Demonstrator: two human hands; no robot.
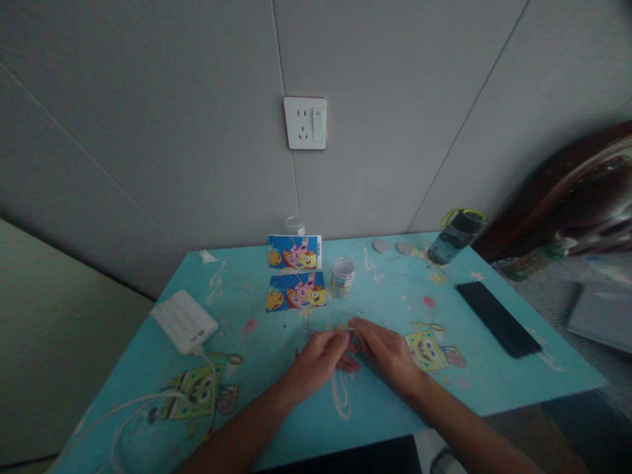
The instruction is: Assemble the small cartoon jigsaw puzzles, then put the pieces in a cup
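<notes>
Left hand (318,359): on the table (276,395), fingers curled toward the right hand (388,352) — fingertips meet mid-table.
Grip: both pinch a tiny item (349,328), too small to identify.
Why low: wrists braced for fine work, likely.
Item axis: cannot tell.
Nearby: small jar (342,276), picture cards (295,289) — just beyond.

- small thin item (351,328), pale, mostly hidden; pinched between fingertips of left grip (318,359) and right grip (388,352), can't tell what it is
- sits low over blue cartoon-print surface (494,388), right where both grips meet
</notes>
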